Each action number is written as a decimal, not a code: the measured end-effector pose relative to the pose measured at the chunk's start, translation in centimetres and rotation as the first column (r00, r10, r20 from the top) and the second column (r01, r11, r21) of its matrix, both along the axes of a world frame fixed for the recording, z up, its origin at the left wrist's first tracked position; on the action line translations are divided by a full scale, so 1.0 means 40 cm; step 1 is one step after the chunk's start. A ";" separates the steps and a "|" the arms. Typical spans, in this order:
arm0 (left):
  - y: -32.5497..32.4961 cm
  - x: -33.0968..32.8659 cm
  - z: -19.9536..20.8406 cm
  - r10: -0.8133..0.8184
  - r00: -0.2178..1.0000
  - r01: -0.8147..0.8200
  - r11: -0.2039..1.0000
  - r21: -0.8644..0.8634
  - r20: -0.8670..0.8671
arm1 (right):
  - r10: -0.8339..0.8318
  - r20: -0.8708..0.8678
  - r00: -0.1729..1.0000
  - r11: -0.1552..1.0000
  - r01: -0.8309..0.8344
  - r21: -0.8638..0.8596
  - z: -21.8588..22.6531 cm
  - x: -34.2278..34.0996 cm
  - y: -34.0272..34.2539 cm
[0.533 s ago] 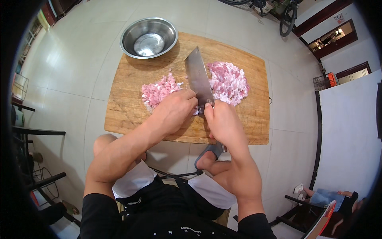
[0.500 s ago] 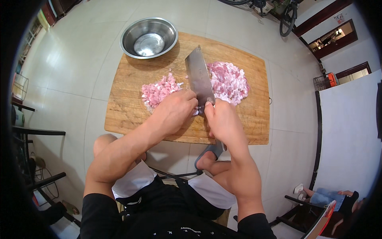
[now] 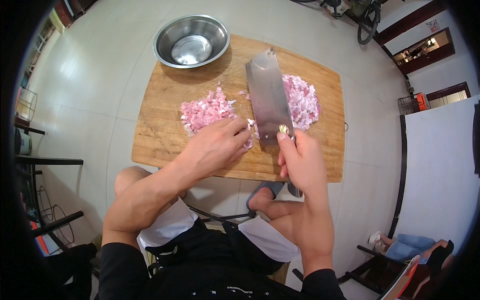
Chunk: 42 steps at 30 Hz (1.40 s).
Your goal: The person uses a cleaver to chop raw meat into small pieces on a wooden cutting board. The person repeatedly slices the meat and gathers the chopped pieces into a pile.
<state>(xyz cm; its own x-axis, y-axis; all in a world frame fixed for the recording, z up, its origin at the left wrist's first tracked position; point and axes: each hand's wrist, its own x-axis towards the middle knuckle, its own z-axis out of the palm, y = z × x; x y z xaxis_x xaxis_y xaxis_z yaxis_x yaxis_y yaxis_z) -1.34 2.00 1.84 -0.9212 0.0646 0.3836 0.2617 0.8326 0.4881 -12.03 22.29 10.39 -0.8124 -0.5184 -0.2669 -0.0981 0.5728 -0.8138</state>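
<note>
My right hand (image 3: 304, 159) grips the handle of a broad metal cleaver (image 3: 267, 95). The blade leans over with its wide face showing, hiding part of a large heap of sliced pink meat (image 3: 301, 100). To the left, my left hand (image 3: 217, 146) has its fingers curled down on a small strip of meat (image 3: 248, 144), a short gap from the blade. Just beyond that hand lies a pile of diced meat (image 3: 207, 110). All of it rests on a thick wooden cutting board (image 3: 165, 117). What sits under my left palm is hidden.
An empty steel bowl (image 3: 191, 42) stands on the board's far left corner. Below the near edge are my knees and a slippered foot (image 3: 265, 196). Dark chair parts (image 3: 50, 161) are at the left. At the lower right sits another person (image 3: 410, 248).
The cleaver has shifted right, away from my left fingers, and its blade has tipped so more of its face shows. My left hand stays beside the meat strip.
</note>
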 end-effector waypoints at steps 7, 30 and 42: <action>0.002 -0.019 -0.018 -0.002 1.000 0.002 0.999 -0.036 -0.020 | 0.171 -0.189 0.967 0.970 -0.132 0.203 -0.006 0.048 0.059; 0.007 -0.043 -0.014 -0.036 0.999 0.036 0.997 0.064 -0.006 | 0.049 -0.023 0.999 0.990 -0.046 0.133 -0.054 -0.049 -0.068; 0.027 -0.055 -0.043 0.183 0.978 -0.186 0.982 -0.029 -0.104 | 0.082 -0.183 0.980 0.996 -0.075 0.043 -0.037 0.017 0.020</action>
